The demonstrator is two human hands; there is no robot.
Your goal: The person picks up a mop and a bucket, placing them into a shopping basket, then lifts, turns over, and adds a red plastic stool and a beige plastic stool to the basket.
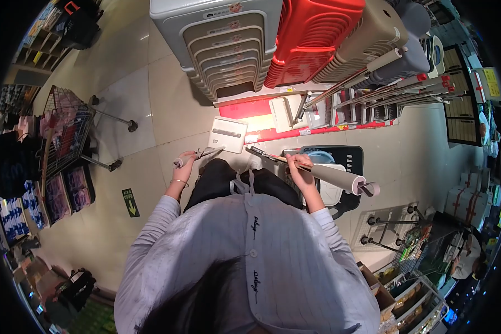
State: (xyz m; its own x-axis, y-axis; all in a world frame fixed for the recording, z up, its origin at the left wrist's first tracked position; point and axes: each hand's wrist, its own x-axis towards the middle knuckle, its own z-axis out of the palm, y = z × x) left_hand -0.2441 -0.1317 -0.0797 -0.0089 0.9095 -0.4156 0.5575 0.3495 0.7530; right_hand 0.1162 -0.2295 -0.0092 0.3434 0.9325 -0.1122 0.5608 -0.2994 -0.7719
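My left hand is closed around the grey grip of a dustpan. The pan is off-white with a dark slotted strip, and it sits on the floor in front of my feet. My right hand is closed on the handle of a broom, whose thick grey grip with a hanging loop rises toward the camera. Its dark lower end is near the floor, just right of the dustpan. Under the broom handle, a dark grey basket stands on the floor holding a white container and something blue.
Stacked grey stools, red stools and beige ones stand ahead. A low red-edged display holds more dustpans, with long handles jutting right. Shopping carts stand at left and lower right.
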